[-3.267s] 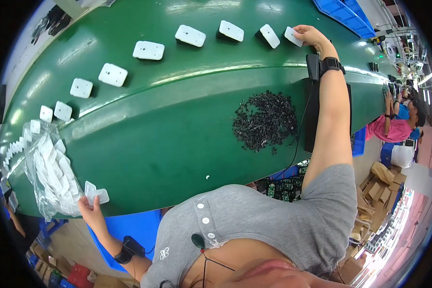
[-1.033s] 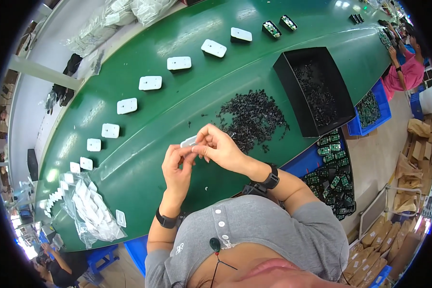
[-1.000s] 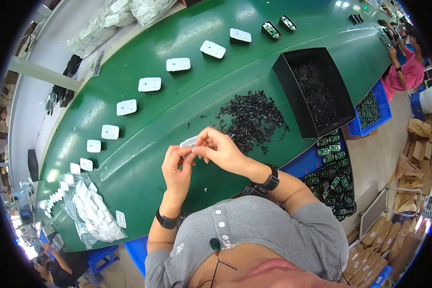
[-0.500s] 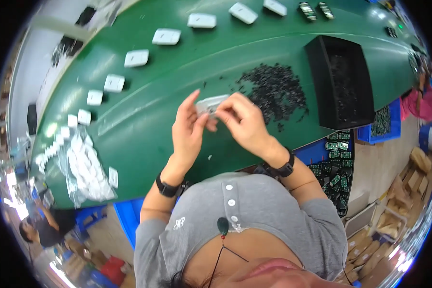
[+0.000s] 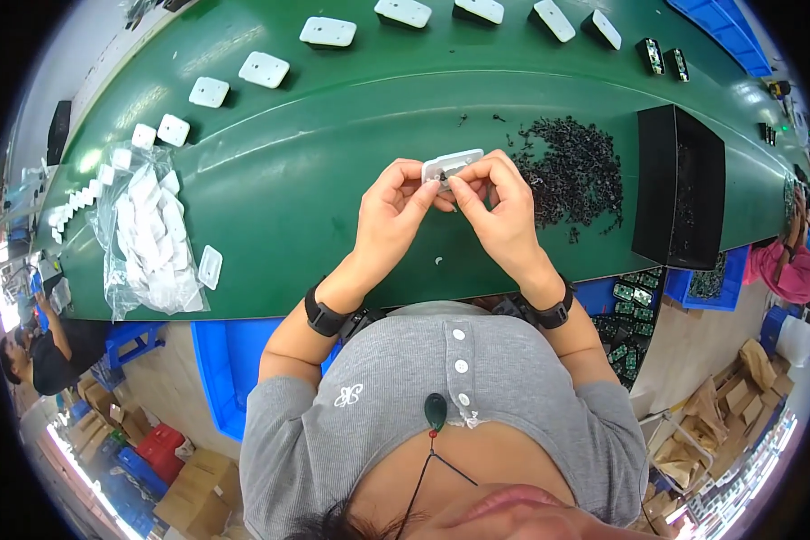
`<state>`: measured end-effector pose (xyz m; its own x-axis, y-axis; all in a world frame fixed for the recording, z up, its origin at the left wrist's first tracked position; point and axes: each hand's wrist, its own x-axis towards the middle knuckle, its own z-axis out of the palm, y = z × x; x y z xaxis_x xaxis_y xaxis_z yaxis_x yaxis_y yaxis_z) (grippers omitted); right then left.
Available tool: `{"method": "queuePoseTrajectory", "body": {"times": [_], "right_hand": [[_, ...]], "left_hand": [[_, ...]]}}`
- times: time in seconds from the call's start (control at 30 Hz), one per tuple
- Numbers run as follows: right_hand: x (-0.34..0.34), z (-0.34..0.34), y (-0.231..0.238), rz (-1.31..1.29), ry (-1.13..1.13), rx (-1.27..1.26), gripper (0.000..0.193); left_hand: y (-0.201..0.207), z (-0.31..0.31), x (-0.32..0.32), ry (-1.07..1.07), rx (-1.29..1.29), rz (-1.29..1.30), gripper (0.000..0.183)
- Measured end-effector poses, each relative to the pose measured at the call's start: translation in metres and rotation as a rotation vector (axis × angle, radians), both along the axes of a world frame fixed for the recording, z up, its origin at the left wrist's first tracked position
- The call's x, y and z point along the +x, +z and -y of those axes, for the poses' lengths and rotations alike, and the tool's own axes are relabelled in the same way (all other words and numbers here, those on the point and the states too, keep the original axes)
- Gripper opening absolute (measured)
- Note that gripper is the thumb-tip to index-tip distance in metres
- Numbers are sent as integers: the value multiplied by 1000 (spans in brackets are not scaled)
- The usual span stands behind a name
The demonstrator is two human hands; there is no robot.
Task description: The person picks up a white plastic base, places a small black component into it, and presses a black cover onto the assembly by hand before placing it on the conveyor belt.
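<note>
Over the green table (image 5: 315, 171), my left hand (image 5: 389, 211) grips a white plastic cover (image 5: 452, 163) at its left end. My right hand (image 5: 502, 202) closes on the same cover from the right, its thumb pressed into the hollow side. A small dark part (image 5: 442, 177) shows inside the cover between my two thumbs; its exact shape is partly hidden. Just right of my right hand spreads a loose pile of small black plastic parts (image 5: 571, 171).
A black box (image 5: 654, 189) stands beyond the pile, near a blue crate (image 5: 720, 279). White covers (image 5: 263, 69) line the far side. A plastic bag of covers (image 5: 157, 243) and a single cover (image 5: 210, 267) lie at left. Green circuit boards (image 5: 634, 310) sit below the table edge.
The view has shifted, so the table's things appear moved. My thumbs have come closer together on the cover, and the right hand has turned with its thumb into the hollow.
</note>
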<state>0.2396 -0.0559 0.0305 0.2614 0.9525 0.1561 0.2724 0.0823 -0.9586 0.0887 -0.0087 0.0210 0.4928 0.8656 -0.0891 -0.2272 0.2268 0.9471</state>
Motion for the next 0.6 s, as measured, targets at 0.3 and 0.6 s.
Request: {"method": "queuePoseTrajectory", "body": {"times": [0.3,0.6], "right_hand": [[-17,-2,1,38,-18,41,9],[-17,-13,1,528,21,220,13]], "left_hand": [[0,-3,-12,41,134,16,11],[-4,-1,-17,59,-9,20,13]]}}
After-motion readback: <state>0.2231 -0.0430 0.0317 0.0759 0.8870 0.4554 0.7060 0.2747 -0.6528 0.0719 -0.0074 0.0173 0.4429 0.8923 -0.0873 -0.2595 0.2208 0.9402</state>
